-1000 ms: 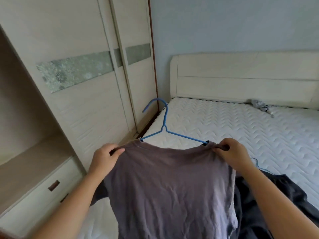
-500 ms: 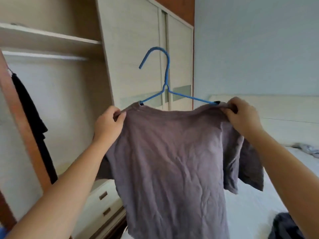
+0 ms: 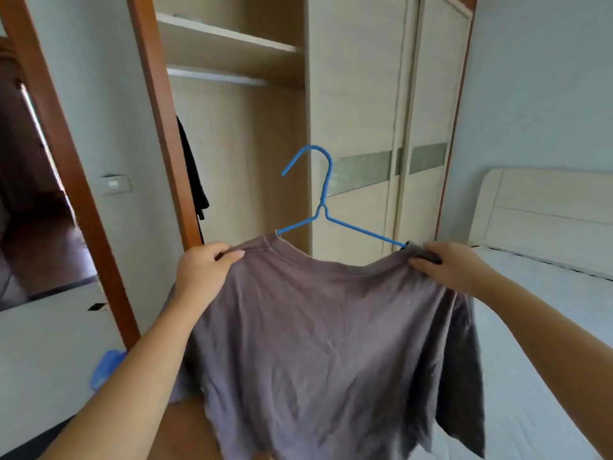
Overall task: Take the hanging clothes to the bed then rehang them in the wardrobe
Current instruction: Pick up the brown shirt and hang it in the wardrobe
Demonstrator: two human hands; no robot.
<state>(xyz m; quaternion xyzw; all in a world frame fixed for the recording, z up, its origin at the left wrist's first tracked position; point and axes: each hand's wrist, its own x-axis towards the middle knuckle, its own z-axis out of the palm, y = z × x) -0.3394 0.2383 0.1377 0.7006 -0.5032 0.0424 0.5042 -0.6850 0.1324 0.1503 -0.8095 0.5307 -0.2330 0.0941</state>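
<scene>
A: Where is the shirt (image 3: 315,343) being held?

B: It is being held up on the hanger (image 3: 323,207), in front of the open wardrobe (image 3: 252,154) and left of the bed (image 3: 547,327). The left shoulder is being pinched by the left hand (image 3: 202,273). The right shoulder, with the hanger end under it, is being gripped by the right hand (image 3: 454,270).

A: What could be going wrong from here?

B: Cloth is being gripped, not the hook. If one side is being pulled harder, the hanger could be tipped and the collar slid off an arm. The hook is being carried well below the rail (image 3: 215,77), so a lift is being called for. The hook is open to the left, and the rail could be missed if the hanger is being turned on the way up.

A: What is being seen around, and what is in the way?

B: A black garment (image 3: 194,174) is being hung at the left of the wardrobe, beside the brown door frame (image 3: 164,111). A shelf (image 3: 229,41) is sitting just above the rail, so room for the hook is probably being limited. The sliding door (image 3: 358,111) is standing right of the opening, behind the hook. Far left, a wall switch (image 3: 114,184) is being shown, and a blue thing (image 3: 106,366) too blurred to be told.
</scene>
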